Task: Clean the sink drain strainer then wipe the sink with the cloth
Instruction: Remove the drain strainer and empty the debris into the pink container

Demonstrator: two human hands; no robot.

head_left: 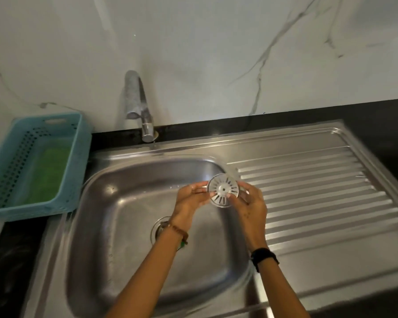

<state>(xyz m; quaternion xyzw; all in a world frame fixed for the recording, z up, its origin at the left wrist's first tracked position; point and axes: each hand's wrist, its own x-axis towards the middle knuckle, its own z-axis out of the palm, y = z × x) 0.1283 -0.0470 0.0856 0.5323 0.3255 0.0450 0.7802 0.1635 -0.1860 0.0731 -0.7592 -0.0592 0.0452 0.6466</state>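
We hold the drain strainer (223, 190) up between both hands over the far right corner of the sink basin (124, 226), the left hand (191, 198) pinching its left rim and the right hand (251, 200) pinching its right rim, its slotted face tilted toward us. The open drain hole (159, 228) lies below and nearer us, just beside our left wrist, so we judge that hand the closer one for reseating it. The tap (138, 104) stands beyond and to the left of both hands, and the green cloth (47, 173) sits in the blue basket (78, 143) well apart to the left.
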